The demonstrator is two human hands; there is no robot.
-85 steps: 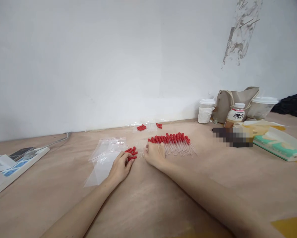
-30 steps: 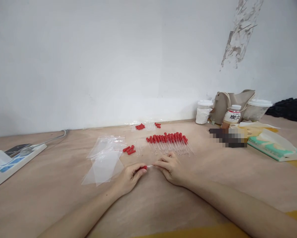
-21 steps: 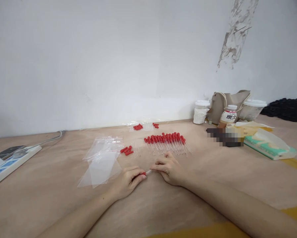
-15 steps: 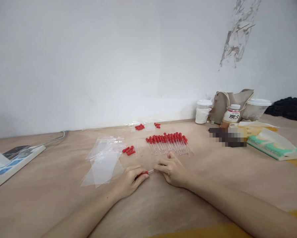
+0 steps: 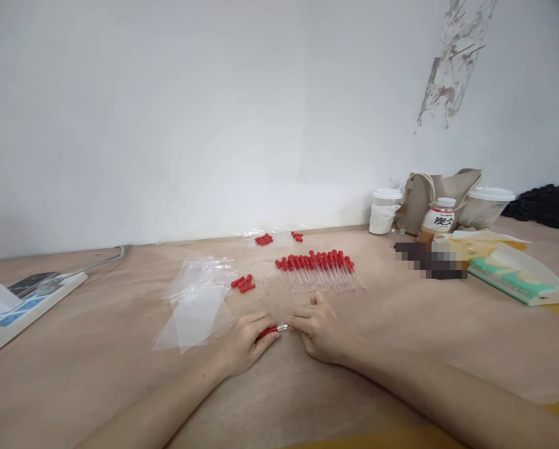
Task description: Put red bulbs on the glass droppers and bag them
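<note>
Near the table's front, my left hand [image 5: 247, 343] is closed around a red rubber dropper bulb [image 5: 267, 332], whose end shows between thumb and fingers. A short clear glass dropper tube [image 5: 282, 327] runs from the bulb's mouth to my right hand [image 5: 320, 329]. Those right fingertips pinch the tube and hide its far part. Beyond my hands lies a row of red-capped droppers [image 5: 316, 265], side by side with tips toward me. Left of the row are several loose red bulbs [image 5: 244, 284] and thin bare glass tubes [image 5: 261, 282].
Clear zip bags [image 5: 197, 315] overlap left of the loose bulbs. By the wall lies a packed bag of red bulbs [image 5: 263, 239]. A power strip [image 5: 40, 312] is at far left. Cups, a bottle [image 5: 439, 218], a beige bag [image 5: 412, 206] and a tissue pack [image 5: 517, 280] stand right.
My right fingers have shifted slightly left and lower, nearer my left hand. The left hand keeps hold of the bulb in nearly the same place.
</note>
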